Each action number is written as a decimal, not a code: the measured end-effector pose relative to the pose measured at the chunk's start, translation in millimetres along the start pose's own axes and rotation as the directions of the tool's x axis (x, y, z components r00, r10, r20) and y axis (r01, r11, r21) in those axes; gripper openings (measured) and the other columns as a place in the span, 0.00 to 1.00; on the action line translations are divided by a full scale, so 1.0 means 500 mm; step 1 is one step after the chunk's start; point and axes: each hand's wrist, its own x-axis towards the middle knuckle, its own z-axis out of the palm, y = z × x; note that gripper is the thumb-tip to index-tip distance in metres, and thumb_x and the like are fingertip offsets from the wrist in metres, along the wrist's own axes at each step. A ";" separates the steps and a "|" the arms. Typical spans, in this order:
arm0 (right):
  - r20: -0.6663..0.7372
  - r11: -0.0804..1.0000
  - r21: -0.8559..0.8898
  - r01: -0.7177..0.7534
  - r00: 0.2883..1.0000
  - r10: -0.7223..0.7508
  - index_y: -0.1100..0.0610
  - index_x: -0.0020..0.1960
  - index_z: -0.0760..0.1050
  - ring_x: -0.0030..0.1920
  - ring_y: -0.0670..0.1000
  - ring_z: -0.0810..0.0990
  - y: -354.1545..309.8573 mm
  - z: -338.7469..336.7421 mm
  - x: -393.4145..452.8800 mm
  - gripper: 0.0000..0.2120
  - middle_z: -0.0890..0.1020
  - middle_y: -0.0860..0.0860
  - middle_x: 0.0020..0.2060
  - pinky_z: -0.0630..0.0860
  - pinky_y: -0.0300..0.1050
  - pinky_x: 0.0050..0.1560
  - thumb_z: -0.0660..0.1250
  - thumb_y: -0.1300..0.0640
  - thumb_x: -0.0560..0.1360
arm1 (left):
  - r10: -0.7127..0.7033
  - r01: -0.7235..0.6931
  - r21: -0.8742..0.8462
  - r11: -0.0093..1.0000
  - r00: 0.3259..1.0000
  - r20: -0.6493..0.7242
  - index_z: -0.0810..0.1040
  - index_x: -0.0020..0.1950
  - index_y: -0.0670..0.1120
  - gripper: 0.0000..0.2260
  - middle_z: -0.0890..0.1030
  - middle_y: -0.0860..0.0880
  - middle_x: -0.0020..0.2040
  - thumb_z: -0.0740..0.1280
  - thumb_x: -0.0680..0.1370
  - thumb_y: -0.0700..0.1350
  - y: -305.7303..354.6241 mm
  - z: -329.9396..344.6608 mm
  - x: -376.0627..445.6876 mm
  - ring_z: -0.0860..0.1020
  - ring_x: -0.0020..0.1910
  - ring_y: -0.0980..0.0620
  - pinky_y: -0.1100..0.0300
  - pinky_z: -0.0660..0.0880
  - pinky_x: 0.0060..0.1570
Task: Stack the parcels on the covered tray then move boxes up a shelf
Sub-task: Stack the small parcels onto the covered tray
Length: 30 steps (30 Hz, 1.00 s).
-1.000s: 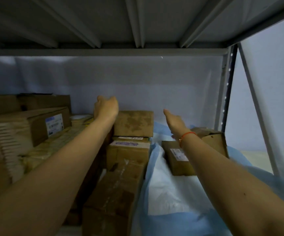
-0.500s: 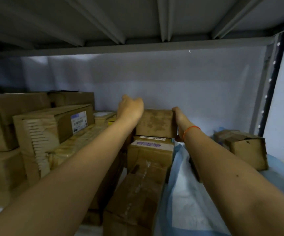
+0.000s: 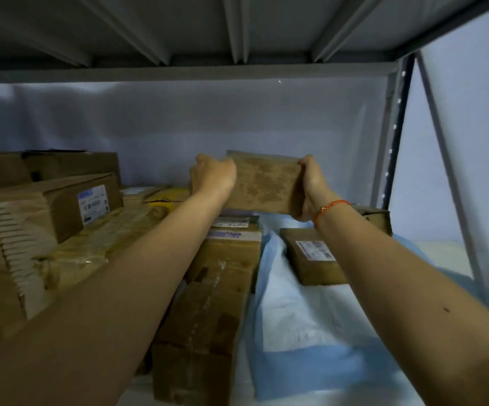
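2 hands (image 3: 214, 175) (image 3: 310, 186) hold a stained, mottled brown parcel (image 3: 265, 183), tilted.

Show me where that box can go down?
Free: the blue-and-white sheet, between the taped cardboard parcel row and the labelled brown box. Crowded: stacked cardboard boxes leftward. Both hands grip the stained cardboard parcel.

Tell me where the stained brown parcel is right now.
In the head view, the stained parcel is centre frame, held up between the left hand and right hand, above the row of boxes beside the blue cover.
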 end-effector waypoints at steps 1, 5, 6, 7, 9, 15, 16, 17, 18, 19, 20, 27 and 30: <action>-0.028 1.000 -0.005 0.028 0.999 -0.028 0.51 0.42 0.71 0.40 0.53 0.78 -0.009 -0.020 -0.012 0.14 0.78 0.52 0.43 0.74 0.41 0.35 0.59 0.40 0.69 | 0.006 -0.006 -0.002 1.000 1.000 -0.007 0.63 0.72 0.41 0.26 0.71 0.41 0.69 0.61 0.77 0.52 0.006 0.008 -0.007 0.72 0.65 0.39 0.47 0.72 0.63; -0.171 0.991 -0.056 0.123 0.977 -0.131 0.51 0.41 0.71 0.44 0.54 0.76 -0.043 -0.107 -0.076 0.13 0.77 0.53 0.44 0.71 0.46 0.43 0.59 0.41 0.71 | 0.050 -0.050 0.000 0.999 0.997 0.063 0.62 0.73 0.40 0.24 0.68 0.38 0.70 0.58 0.78 0.46 0.035 0.048 -0.043 0.69 0.67 0.37 0.48 0.69 0.65; -0.215 0.988 -0.064 0.142 0.965 -0.152 0.52 0.42 0.71 0.44 0.53 0.75 -0.051 -0.132 -0.096 0.14 0.77 0.53 0.44 0.70 0.46 0.45 0.59 0.41 0.71 | 0.058 -0.059 0.015 0.998 0.995 0.085 0.61 0.73 0.39 0.23 0.67 0.38 0.71 0.57 0.79 0.46 0.042 0.060 -0.055 0.69 0.68 0.37 0.49 0.68 0.64; -0.254 0.986 -0.078 0.149 0.953 -0.164 0.52 0.45 0.72 0.46 0.52 0.75 -0.058 -0.156 -0.110 0.16 0.77 0.53 0.47 0.70 0.46 0.49 0.60 0.39 0.69 | 0.060 -0.062 0.024 0.998 0.992 0.107 0.60 0.73 0.39 0.23 0.66 0.38 0.72 0.57 0.80 0.46 0.050 0.071 -0.068 0.69 0.68 0.37 0.49 0.68 0.64; -0.331 0.984 -0.111 0.138 0.929 -0.167 0.51 0.54 0.74 0.53 0.54 0.76 -0.067 -0.215 -0.128 0.29 0.79 0.53 0.55 0.72 0.51 0.56 0.61 0.34 0.60 | 0.077 -0.079 0.010 0.997 0.985 0.157 0.59 0.74 0.40 0.24 0.66 0.38 0.73 0.56 0.81 0.47 0.064 0.094 -0.103 0.68 0.68 0.37 0.50 0.67 0.64; -0.419 0.994 -0.104 0.036 0.905 -0.076 0.51 0.44 0.73 0.42 0.51 0.74 -0.084 -0.335 -0.208 0.16 0.77 0.51 0.42 0.70 0.43 0.43 0.58 0.39 0.70 | 0.106 -0.088 -0.071 0.994 0.939 0.328 0.55 0.77 0.42 0.26 0.62 0.40 0.75 0.54 0.82 0.50 0.087 0.133 -0.176 0.67 0.70 0.39 0.51 0.67 0.62; -0.416 0.993 -0.116 0.015 0.907 -0.062 0.51 0.46 0.72 0.42 0.52 0.74 -0.081 -0.351 -0.214 0.17 0.77 0.51 0.42 0.71 0.44 0.46 0.59 0.39 0.69 | 0.095 -0.068 -0.087 0.994 0.925 0.368 0.53 0.78 0.43 0.28 0.61 0.41 0.76 0.55 0.81 0.53 0.088 0.136 -0.180 0.66 0.70 0.39 0.50 0.66 0.63; -0.394 0.995 -0.104 0.005 0.918 -0.046 0.52 0.46 0.72 0.42 0.52 0.74 -0.078 -0.359 -0.221 0.18 0.76 0.51 0.41 0.71 0.46 0.48 0.59 0.38 0.69 | 0.067 -0.024 -0.104 0.994 0.899 0.432 0.50 0.79 0.44 0.31 0.59 0.42 0.77 0.56 0.81 0.56 0.088 0.137 -0.184 0.65 0.72 0.39 0.49 0.65 0.65; -0.373 0.994 -0.105 -0.013 0.928 -0.027 0.53 0.45 0.72 0.41 0.52 0.74 -0.073 -0.370 -0.221 0.18 0.76 0.52 0.38 0.71 0.47 0.49 0.59 0.38 0.69 | 0.026 0.041 -0.117 0.992 0.854 0.520 0.49 0.79 0.47 0.33 0.59 0.43 0.77 0.57 0.80 0.59 0.083 0.138 -0.185 0.65 0.72 0.39 0.46 0.64 0.67; -0.368 0.994 -0.101 -0.028 0.930 -0.011 0.54 0.42 0.72 0.39 0.53 0.74 -0.071 -0.381 -0.224 0.19 0.75 0.52 0.36 0.72 0.47 0.48 0.59 0.38 0.70 | -0.014 0.115 -0.124 0.986 0.784 0.621 0.51 0.79 0.49 0.35 0.61 0.43 0.76 0.59 0.78 0.62 0.080 0.139 -0.188 0.67 0.71 0.38 0.43 0.65 0.68; -0.335 0.996 -0.091 -0.014 0.942 -0.017 0.54 0.40 0.72 0.36 0.53 0.76 -0.066 -0.386 -0.223 0.19 0.76 0.52 0.34 0.74 0.46 0.46 0.60 0.38 0.71 | -0.048 0.186 -0.115 0.976 0.693 0.719 0.55 0.78 0.50 0.35 0.65 0.42 0.74 0.60 0.77 0.63 0.076 0.138 -0.194 0.71 0.67 0.38 0.41 0.67 0.67; -0.272 0.976 -0.200 0.088 0.952 -0.142 0.57 0.65 0.73 0.58 0.57 0.78 -0.042 -0.384 -0.188 0.38 0.78 0.55 0.60 0.76 0.58 0.61 0.69 0.31 0.65 | -0.058 0.353 -0.103 0.930 0.417 0.907 0.74 0.55 0.43 0.08 0.79 0.41 0.51 0.67 0.79 0.45 0.073 0.166 -0.233 0.81 0.47 0.44 0.45 0.80 0.47; -0.214 0.954 -0.298 0.024 0.973 -0.091 0.56 0.48 0.76 0.43 0.51 0.80 -0.061 -0.354 -0.205 0.15 0.80 0.54 0.44 0.78 0.45 0.41 0.65 0.43 0.77 | -0.083 0.360 -0.100 0.928 0.459 0.885 0.74 0.57 0.41 0.08 0.79 0.42 0.49 0.66 0.79 0.41 0.079 0.185 -0.235 0.80 0.47 0.45 0.43 0.78 0.54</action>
